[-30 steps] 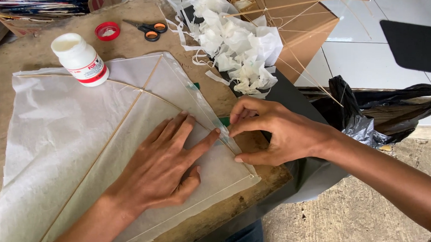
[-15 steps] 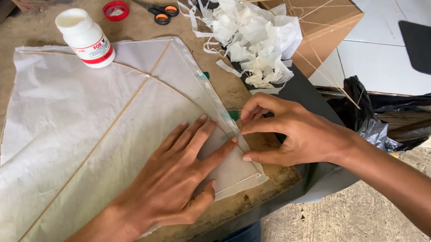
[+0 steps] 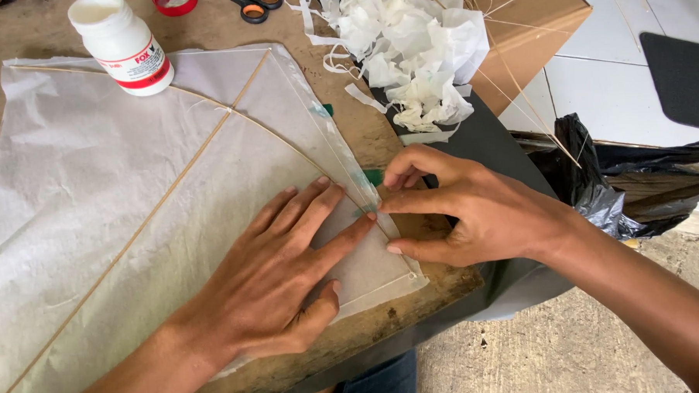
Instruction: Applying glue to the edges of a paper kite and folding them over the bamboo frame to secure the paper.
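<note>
in the head view a white paper kite (image 3: 133, 196) lies flat on a worn wooden table (image 3: 385, 327), its thin bamboo sticks showing through the paper. its left and lower parts run out of the picture, so its full shape cannot be seen. the left hand (image 3: 283, 280) lies flat and open on the paper near the kite's right edge, fingers spread and pressing down. the right hand (image 3: 466, 212) is just beside it, fingertips bent onto the folded edge of the paper, touching the left forefinger; whether it pinches the fold or only presses on it is hard to tell. a small green bit (image 3: 373, 176) peeks out under the right fingers, too covered to name.

above the kite stands a white glue bottle (image 3: 123, 42) with no lid, beside a red lid (image 3: 175, 2) and orange-handled scissors (image 3: 254, 4), both cut off by the top edge. a heap of torn white paper scraps (image 3: 406, 55) lies on the right, against a brown kite (image 3: 530, 35). a black plastic bag (image 3: 620, 187) sits on the floor.
</note>
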